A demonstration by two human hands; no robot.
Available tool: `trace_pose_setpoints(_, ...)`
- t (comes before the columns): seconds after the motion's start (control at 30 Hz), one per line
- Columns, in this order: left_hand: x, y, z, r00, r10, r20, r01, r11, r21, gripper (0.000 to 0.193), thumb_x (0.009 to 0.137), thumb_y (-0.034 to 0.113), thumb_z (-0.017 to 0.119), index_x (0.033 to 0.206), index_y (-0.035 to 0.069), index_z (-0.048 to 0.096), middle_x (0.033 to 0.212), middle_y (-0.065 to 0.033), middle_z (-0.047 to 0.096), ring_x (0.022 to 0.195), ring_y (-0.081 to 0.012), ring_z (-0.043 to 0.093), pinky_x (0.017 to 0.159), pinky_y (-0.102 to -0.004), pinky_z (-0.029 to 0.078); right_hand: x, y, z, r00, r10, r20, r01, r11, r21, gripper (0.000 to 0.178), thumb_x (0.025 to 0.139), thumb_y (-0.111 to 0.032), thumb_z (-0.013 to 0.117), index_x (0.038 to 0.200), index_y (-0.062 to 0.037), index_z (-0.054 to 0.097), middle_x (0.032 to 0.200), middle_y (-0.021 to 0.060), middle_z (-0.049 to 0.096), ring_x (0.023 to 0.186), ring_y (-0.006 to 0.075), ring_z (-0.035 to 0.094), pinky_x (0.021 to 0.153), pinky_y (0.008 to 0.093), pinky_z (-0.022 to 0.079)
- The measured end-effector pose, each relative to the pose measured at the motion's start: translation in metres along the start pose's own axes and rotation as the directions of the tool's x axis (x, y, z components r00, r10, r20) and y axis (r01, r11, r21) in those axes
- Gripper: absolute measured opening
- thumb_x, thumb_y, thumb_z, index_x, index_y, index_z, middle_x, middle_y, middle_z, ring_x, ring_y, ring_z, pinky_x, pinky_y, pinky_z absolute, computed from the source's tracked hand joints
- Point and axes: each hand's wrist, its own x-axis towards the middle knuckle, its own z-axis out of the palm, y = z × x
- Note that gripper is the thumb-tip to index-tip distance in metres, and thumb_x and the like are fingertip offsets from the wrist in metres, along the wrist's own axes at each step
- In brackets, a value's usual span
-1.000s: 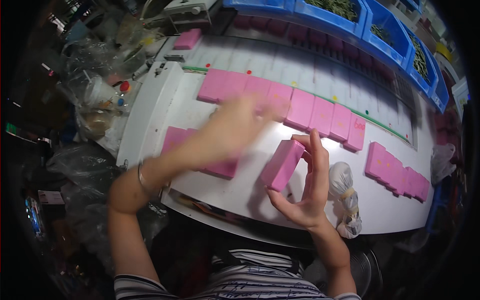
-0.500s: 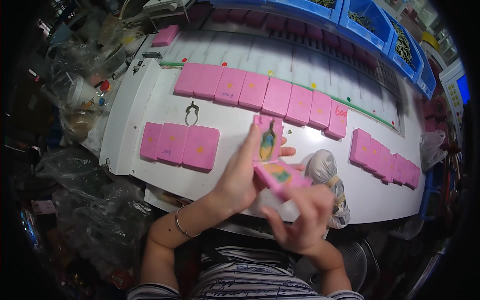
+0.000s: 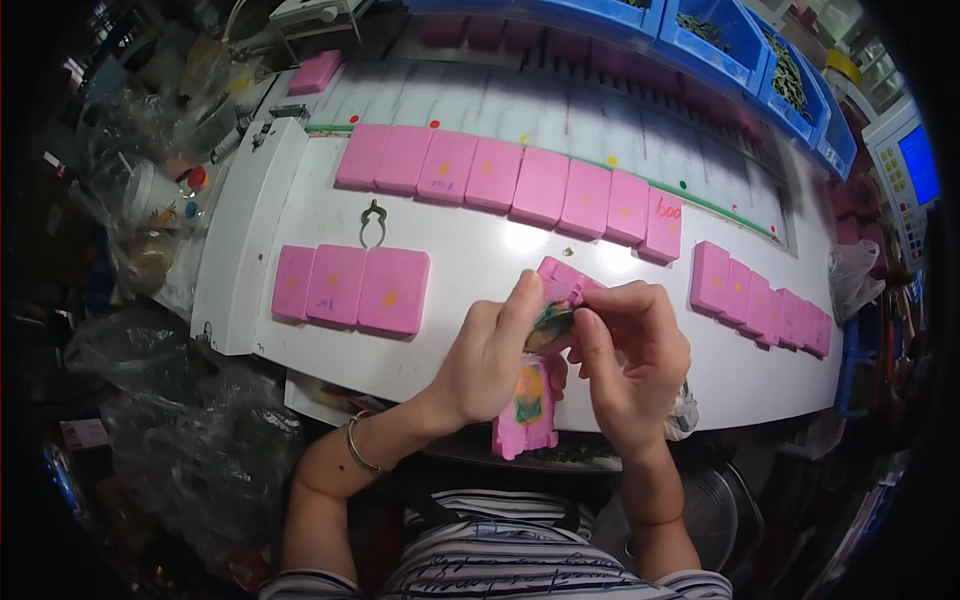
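Note:
My left hand holds a pink rubber mould spread into two hinged halves. The lower half hangs down below the palm, its hollow stained yellow and green. In the upper half sits a dark green moulded piece, partly covered by fingers. My right hand pinches that piece between thumb and forefinger at its edge, and it looks tilted up from the hollow. A similar dark green open-loop piece lies on the white table to the left.
Closed pink moulds stand in a row across the white table. More lie at left and right. A tied cloth bundle is partly behind my right hand. Blue bins of green pieces line the back.
The mould has opened wider, its lower half swinging down. My right hand has moved up from that half and taken hold of the dark green piece.

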Motion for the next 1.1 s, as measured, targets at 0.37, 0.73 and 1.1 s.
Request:
trace_pose_setpoints(0.37,-0.002,0.004,-0.003,0.983,-0.172,-0.06,0.166,0.982,-0.092,0.059,0.097,0.041,0.025,0.084,-0.006,0.059,0.067,-0.0075,0.059,0.052,-0.0102,0.053,0.05,-0.0248,0.044,0.0,-0.014,-0.023,0.94,-0.224,0.258,0.299,0.904,-0.304,0.015,0.073,0.013,0.06,0.084,0.0037,0.057,0.072,0.01,0.059,0.056,0.0166,0.058,0.049,0.0244,0.046)
trace_pose_setpoints(0.73,-0.027,0.026,0.007,0.978,0.208,0.0,-0.207,0.974,0.091,0.023,0.078,0.01,0.062,0.098,-0.002,0.064,0.09,-0.0112,0.062,0.082,-0.015,0.058,0.073,-0.0261,0.047,-0.039,-0.009,-0.03,0.994,-0.101,-0.046,0.104,0.992,0.077,0.017,0.072,0.015,0.062,0.086,0.0065,0.057,0.075,0.0149,0.06,0.063,0.0153,0.058,0.054,0.0225,0.047)
trace_pose_setpoints(1.1,-0.026,0.02,0.01,0.954,0.3,0.019,-0.293,0.912,0.286,0.021,0.069,-0.005,0.066,0.089,0.002,0.067,0.079,-0.006,0.063,0.073,-0.0155,0.056,0.065,-0.0254,0.044,-0.03,-0.013,-0.047,0.888,0.376,0.265,-0.452,0.818,0.355,0.009,0.081,-0.002,0.06,0.079,0.0068,0.058,0.064,0.0052,0.057,0.051,0.0069,0.047,0.044,0.0183,0.034)
